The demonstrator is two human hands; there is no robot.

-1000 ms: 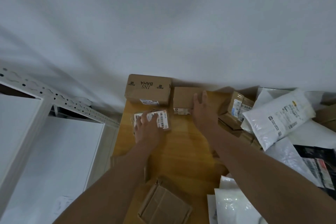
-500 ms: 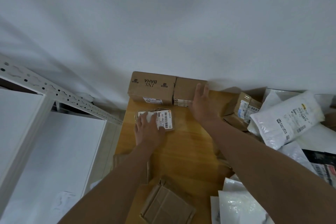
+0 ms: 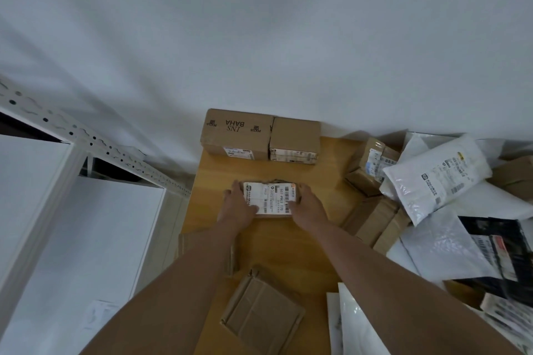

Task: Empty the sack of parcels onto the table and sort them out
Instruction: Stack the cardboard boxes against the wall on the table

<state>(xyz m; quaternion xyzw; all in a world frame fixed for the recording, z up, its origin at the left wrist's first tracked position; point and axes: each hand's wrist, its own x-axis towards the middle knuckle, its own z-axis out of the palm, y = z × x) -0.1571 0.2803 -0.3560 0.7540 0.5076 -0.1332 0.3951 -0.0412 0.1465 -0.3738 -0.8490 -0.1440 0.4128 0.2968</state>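
Observation:
A small parcel with a white shipping label lies on the wooden table. My left hand grips its left end and my right hand grips its right end. Against the wall at the table's far edge stand two brown boxes side by side: a larger one printed "INS BAHA" and a smaller plain one. To the right lies a heap of parcels: a small taped box, a white plastic mailer, brown boxes and a dark bag.
A flat cardboard parcel lies near the table's front edge, and another brown parcel sits at the left edge under my forearm. White mailers lie at the front right. A white metal shelf rack stands left of the table. White wall behind.
My right hand left the plain box by the wall and came back to the labelled parcel's right end. The parcel shifted a little to the right, now held between both hands.

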